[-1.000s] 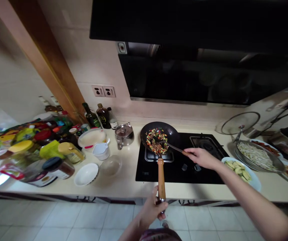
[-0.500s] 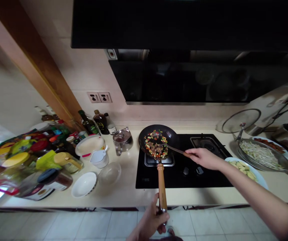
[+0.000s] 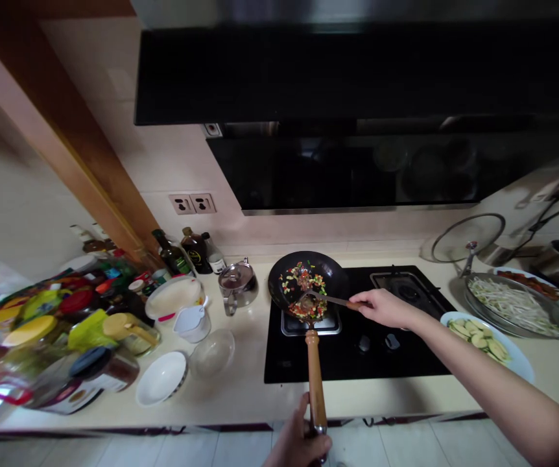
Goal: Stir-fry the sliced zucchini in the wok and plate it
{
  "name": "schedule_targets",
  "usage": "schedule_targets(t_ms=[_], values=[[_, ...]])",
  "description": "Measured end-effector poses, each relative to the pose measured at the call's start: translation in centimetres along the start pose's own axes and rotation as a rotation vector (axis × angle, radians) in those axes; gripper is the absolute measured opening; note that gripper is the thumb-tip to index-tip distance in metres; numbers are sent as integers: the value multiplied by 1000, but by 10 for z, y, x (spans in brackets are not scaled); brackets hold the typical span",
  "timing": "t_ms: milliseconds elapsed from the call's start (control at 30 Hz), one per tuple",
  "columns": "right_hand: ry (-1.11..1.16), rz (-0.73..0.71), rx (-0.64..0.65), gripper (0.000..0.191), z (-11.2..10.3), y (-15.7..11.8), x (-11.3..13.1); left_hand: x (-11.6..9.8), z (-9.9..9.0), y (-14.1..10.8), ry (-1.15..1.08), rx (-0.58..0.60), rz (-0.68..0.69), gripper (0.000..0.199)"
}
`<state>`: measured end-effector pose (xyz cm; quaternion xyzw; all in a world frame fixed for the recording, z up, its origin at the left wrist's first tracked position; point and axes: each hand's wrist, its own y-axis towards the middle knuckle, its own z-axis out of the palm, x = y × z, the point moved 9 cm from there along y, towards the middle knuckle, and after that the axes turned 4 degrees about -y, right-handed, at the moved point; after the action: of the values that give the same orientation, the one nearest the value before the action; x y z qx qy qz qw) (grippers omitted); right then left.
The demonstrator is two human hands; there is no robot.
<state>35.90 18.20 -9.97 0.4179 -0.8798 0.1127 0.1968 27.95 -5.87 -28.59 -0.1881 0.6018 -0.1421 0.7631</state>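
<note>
Since the wok [image 3: 334, 277] sits over the left burner of the black hob [image 3: 357, 360], its long wooden handle [image 3: 315, 383] is the place to take hold (dark iron, so likely heavy and hot). The left hand [image 3: 299, 444] has it, fingers curled tightly round the near end. The right hand [image 3: 386, 308], fingers closed on a spatula [image 3: 338, 300], puts its tip among the soft, loose diced vegetables [image 3: 303, 292], which would slide easily.

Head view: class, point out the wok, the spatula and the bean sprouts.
Wok [image 3: 332, 275], head view, inner wall.
Spatula [image 3: 333, 300], head view, metal shaft.
Bean sprouts [image 3: 515, 305], head view, middle of pile.
</note>
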Motion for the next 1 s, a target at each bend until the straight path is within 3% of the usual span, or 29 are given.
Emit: schedule_targets(t_ms=[167, 233, 367, 500, 600, 767, 933, 1000], values=[[-152, 99, -155, 40, 10, 30, 0, -2, 0, -4, 16, 6, -28, 97], [-167, 150, -166, 42, 13, 30, -7, -4, 1, -5, 25, 24, -25, 99], [-163, 134, -77, 37, -16, -23, -19, -6, 2, -6, -1, 58, 1, 97], [-150, 88, 67, 34, -47, -74, -14, -8, 2, -4, -57, 63, 51, 92], [-136, 111, 66, 33, -35, -60, -8, -8, 3, -3, -20, 74, 56, 91], [-33, 209, -151, 39, -1, -9, -14, 1, 0, -2, -11, 60, -5, 101], [0, 59, -87, 37, 14, -20, -15, 5, 0, 6, -87, 98, 43, 109], [-27, 62, -102, 37, 14, -20, -17, 5, 2, 7, -96, 110, 53, 109]])
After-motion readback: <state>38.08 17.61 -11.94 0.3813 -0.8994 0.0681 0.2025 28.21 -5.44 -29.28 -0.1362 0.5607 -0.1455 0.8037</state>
